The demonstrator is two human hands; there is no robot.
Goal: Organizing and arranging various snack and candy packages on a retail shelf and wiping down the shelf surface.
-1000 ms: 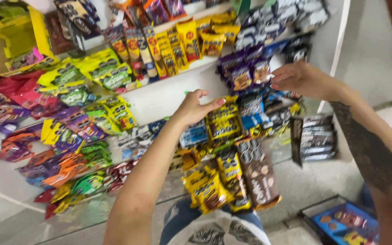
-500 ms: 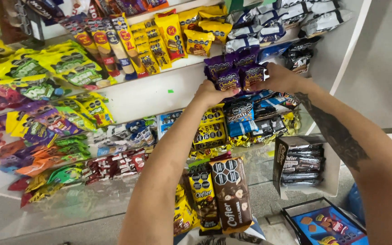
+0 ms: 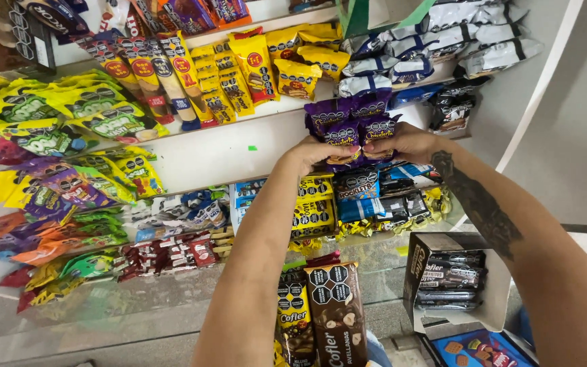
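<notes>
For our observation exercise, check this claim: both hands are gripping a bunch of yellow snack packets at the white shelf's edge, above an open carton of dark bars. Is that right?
Not quite: the head view shows the left hand and right hand gripping purple snack packets, not yellow ones. The rest holds: they are at the white shelf edge, above the open carton of dark bars.

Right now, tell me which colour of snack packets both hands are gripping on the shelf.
The purple packets. The left hand and right hand grip them from either side at the upper shelf's edge; the yellow packets and silver-white packets lie untouched.
</notes>
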